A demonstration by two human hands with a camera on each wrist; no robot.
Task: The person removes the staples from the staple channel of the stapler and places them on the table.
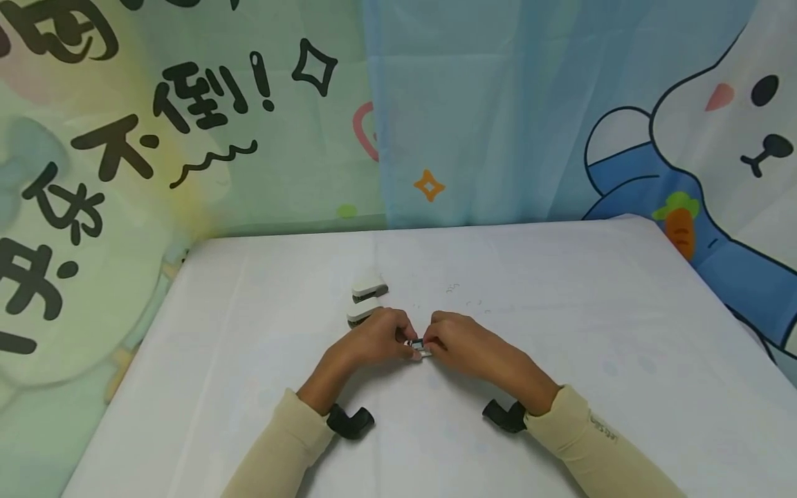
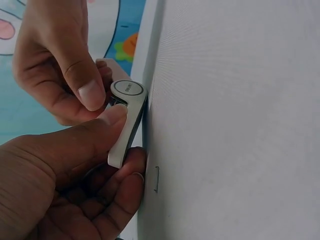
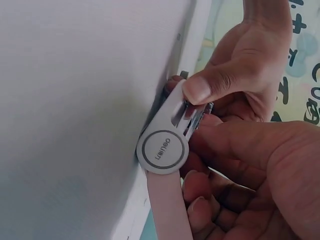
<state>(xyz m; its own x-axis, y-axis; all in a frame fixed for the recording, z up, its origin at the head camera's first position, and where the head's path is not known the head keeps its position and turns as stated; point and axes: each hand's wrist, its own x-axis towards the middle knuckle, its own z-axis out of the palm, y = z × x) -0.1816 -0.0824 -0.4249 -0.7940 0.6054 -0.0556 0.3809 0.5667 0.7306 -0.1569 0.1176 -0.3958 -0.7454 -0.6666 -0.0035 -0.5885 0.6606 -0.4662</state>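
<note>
A small white stapler (image 1: 418, 344) with a round "deli" disc (image 3: 162, 151) is between both hands, its arms swung apart. My left hand (image 1: 381, 337) grips one end, the thumb (image 3: 199, 90) lying on the white arm and curled fingers beneath. My right hand (image 1: 465, 344) pinches at the metal part (image 3: 196, 120) beside the disc; its exact contact is partly hidden. A pale pinkish arm (image 3: 167, 205) extends past the disc in the right wrist view. Just behind my left hand are two more white staplers, a farther one (image 1: 370, 286) and a nearer one (image 1: 364, 308).
Several loose staples (image 1: 452, 287) lie on the white table (image 1: 560, 290), beyond my hands. One staple (image 2: 157, 179) shows close up in the left wrist view. A printed curtain (image 1: 461, 111) hangs behind the table. Black wrist mounts (image 1: 351, 422) stick out from both cuffs.
</note>
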